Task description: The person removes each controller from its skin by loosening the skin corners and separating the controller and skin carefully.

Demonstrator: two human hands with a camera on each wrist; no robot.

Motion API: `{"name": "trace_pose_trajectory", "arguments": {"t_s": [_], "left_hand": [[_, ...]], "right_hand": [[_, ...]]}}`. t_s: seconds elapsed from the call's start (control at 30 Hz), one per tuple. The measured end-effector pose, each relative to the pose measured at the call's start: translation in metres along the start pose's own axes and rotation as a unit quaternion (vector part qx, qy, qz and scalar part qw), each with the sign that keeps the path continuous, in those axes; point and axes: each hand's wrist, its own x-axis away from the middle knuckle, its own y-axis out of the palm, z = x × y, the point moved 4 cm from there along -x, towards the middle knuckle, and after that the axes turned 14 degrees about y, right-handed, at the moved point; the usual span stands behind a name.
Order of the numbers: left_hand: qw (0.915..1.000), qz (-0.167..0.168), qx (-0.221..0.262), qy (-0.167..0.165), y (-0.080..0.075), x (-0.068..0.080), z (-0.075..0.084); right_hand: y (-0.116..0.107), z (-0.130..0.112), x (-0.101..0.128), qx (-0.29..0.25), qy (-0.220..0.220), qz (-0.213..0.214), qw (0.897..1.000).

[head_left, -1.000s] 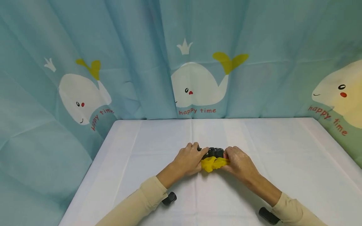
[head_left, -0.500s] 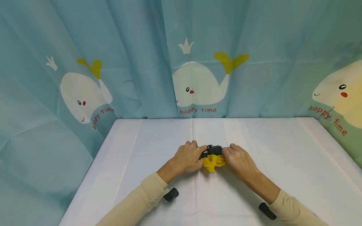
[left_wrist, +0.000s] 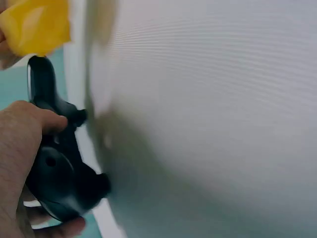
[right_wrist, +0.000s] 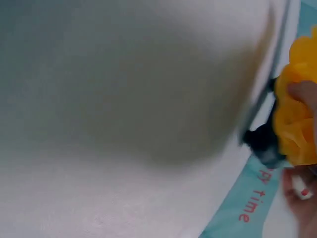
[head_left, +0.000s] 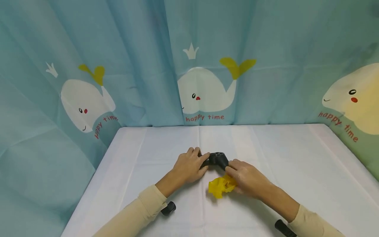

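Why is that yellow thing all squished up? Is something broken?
Nothing looks broken. The yellow cover is soft and crumpled, pinched in the right hand. It is off the black game controller, which the left hand holds on the table.

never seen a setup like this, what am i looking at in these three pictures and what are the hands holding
There is no machine here: a person works with two bare hands and wears three cameras. The wide picture comes from a camera on the head, looking forward and down. The other two come from cameras on the wrists, so close that they are blurred and tilted.

The surface is a table with a white cloth, with a blue whale-print curtain behind it. The left hand grips a black game controller; the left wrist view shows its fingers curled around one end. The right hand pinches a crumpled yellow cover, seemingly soft, which lies on the cloth just in front of the controller. Whether the cover and the controller touch, I cannot tell.
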Motion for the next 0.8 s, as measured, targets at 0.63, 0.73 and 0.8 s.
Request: {"name": "trace_pose_trajectory", "arguments": {"t_s": [0.63,0.73,0.8], "left_hand": [[0.9071,0.037,0.412,0.076,-0.029,0.046,-0.002],[0.8263,0.020,0.560,0.057,-0.037,0.056,0.011],[0.7825,0.027,0.621,0.029,-0.037,0.059,0.018]], "right_hand": [[-0.005,-0.014,-0.001,-0.441,0.262,-0.179,0.840],[-0.007,-0.019,-0.002,-0.467,0.274,-0.184,0.820],[-0.009,-0.022,-0.002,-0.478,0.282,-0.181,0.812]]}}
